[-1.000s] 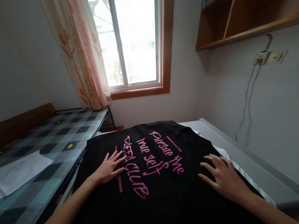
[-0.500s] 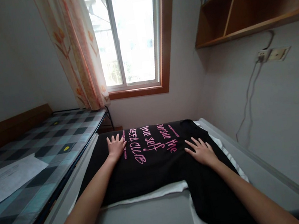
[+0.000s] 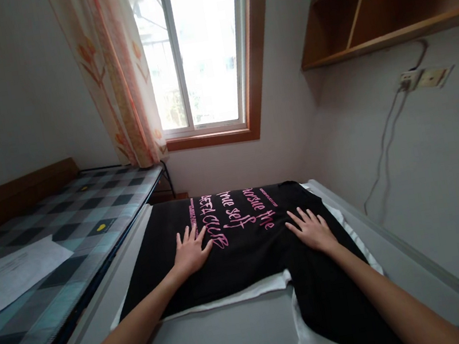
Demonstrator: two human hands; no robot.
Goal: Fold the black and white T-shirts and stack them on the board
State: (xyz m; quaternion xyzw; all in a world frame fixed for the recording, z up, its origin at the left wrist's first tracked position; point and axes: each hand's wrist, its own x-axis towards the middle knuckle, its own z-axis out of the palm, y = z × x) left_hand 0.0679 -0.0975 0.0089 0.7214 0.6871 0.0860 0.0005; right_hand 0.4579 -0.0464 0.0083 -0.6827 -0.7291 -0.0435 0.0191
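A black T-shirt [image 3: 244, 262] with pink lettering lies spread flat over a grey table [image 3: 221, 342], its sleeve hanging toward me at the near right. White fabric [image 3: 248, 293] shows from under its near and right edges. My left hand [image 3: 190, 252] rests palm down on the shirt beside the lettering, fingers spread. Also palm down with fingers apart, my right hand [image 3: 312, 230] lies on the shirt to the right of the print. Neither hand grips the cloth.
At left is a bed with a checked mattress [image 3: 67, 221] and white papers [image 3: 19, 272] on it. A curtain [image 3: 115, 85] hangs beside the window [image 3: 205, 48]. Wooden shelves [image 3: 386, 36] and a wall socket [image 3: 419, 79] with a cable are at right.
My left hand has slid toward me and slightly right over the shirt, and the lettering has shifted a little to the right. My right hand has barely moved.
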